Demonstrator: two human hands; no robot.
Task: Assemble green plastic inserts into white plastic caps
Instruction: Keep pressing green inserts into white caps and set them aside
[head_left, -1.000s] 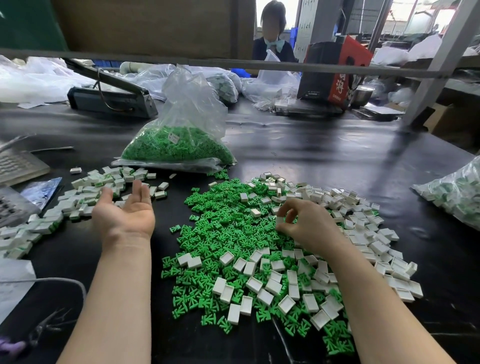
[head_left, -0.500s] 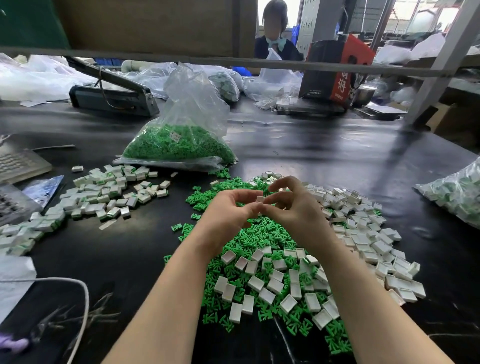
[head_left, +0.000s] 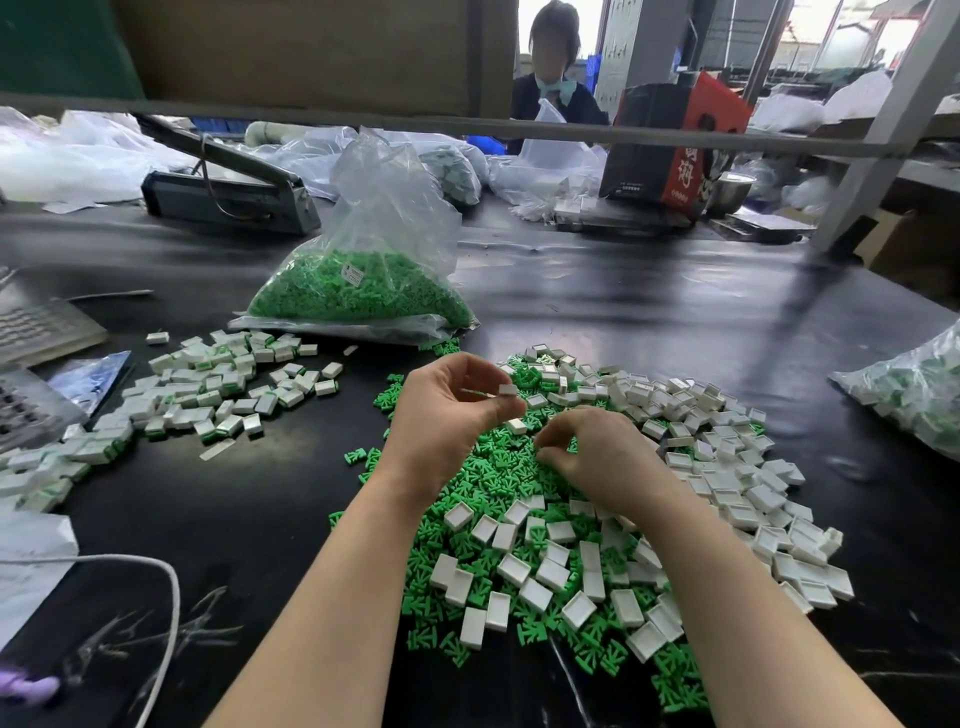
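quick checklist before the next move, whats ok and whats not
1. Cap in hand: ok. The left hand pinches a white cap at its fingertips.
2. Insert in hand: cannot tell. The right hand has its fingers curled down on the green inserts; whether it has picked one is hidden.
3. Cap's open side facing the right hand: cannot tell, too small.
4. Loose caps in reach: ok. The cap pile lies right beside the right hand.
5. Place for finished parts: ok. The finished pile lies to the left, with bare table beside it.
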